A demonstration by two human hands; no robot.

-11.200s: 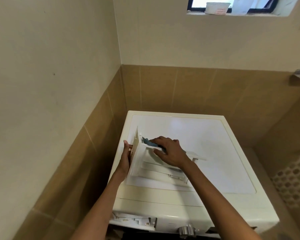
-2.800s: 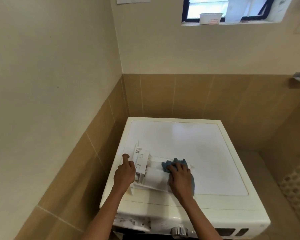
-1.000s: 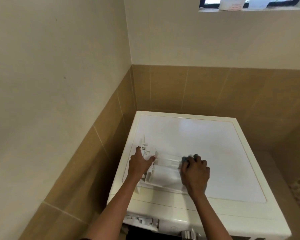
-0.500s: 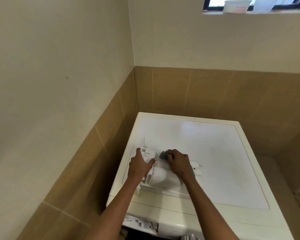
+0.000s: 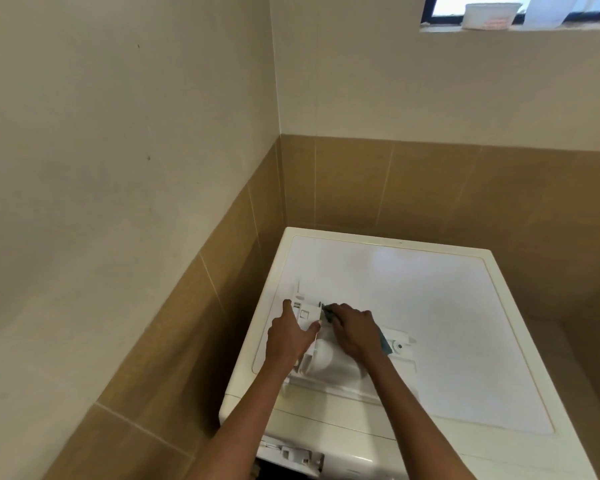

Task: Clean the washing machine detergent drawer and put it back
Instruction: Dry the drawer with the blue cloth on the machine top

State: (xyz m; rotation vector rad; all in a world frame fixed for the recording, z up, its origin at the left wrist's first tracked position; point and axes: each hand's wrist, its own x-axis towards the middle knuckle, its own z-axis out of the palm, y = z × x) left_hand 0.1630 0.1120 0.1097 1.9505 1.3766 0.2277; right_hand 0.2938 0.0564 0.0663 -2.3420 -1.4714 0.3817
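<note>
The white detergent drawer (image 5: 329, 367) lies on top of the white washing machine (image 5: 440, 306), near its left front. My left hand (image 5: 288, 336) grips the drawer's front panel end and holds it steady. My right hand (image 5: 355, 332) presses a blue cloth (image 5: 385, 342) into the drawer close to the front panel; only the cloth's edges show around the fingers. The empty drawer slot (image 5: 288, 452) is visible at the machine's top left front.
The machine stands in a corner with tan tiled walls (image 5: 239, 258) to the left and behind. A white tub (image 5: 489, 13) sits on the high window ledge. Floor shows to the machine's right.
My right hand with the cloth has slid left along the drawer, from its far end towards the front panel. My left hand has kept its hold.
</note>
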